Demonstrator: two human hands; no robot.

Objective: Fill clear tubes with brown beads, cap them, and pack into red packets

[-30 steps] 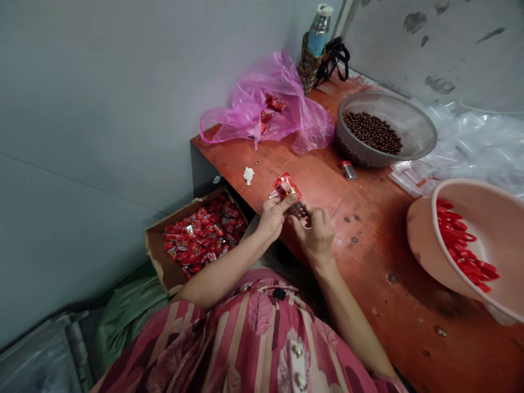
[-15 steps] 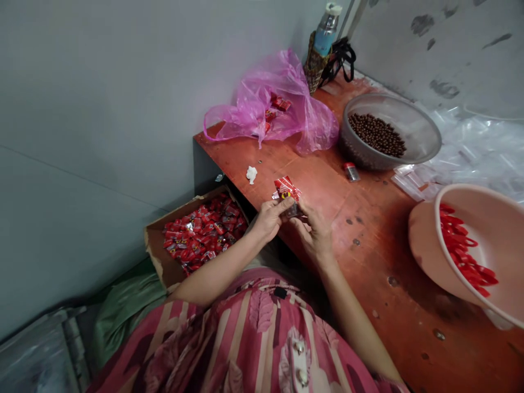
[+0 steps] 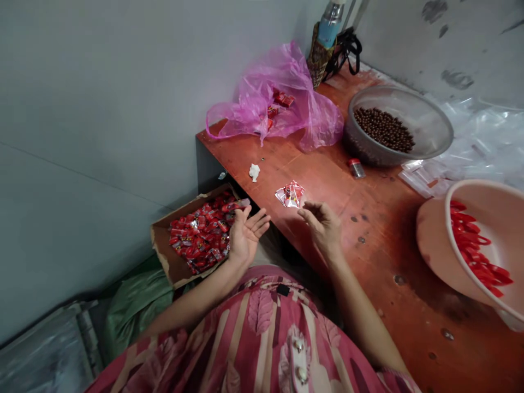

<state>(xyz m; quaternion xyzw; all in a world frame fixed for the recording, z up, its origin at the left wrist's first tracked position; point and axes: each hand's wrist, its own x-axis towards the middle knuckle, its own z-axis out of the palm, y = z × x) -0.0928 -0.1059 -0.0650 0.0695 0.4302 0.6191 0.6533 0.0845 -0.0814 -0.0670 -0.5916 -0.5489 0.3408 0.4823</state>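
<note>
The red packet (image 3: pixel 291 195) lies flat on the worktop (image 3: pixel 380 262), just beyond my right hand (image 3: pixel 322 229), which is half-curled and narrow, holding nothing. My left hand (image 3: pixel 246 236) is spread wide and empty, over the cardboard box (image 3: pixel 167 262) of red packets (image 3: pixel 200 232). Farther along sit a pink plastic bag (image 3: pixel 315 114) and a bowl (image 3: pixel 436 117) of brown beads (image 3: pixel 383 130).

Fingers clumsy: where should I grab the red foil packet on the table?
Pinch the red foil packet by its crumpled silver corner from the near side with your right hand: it lies flat on the table, so that corner should lift easiest.
</note>
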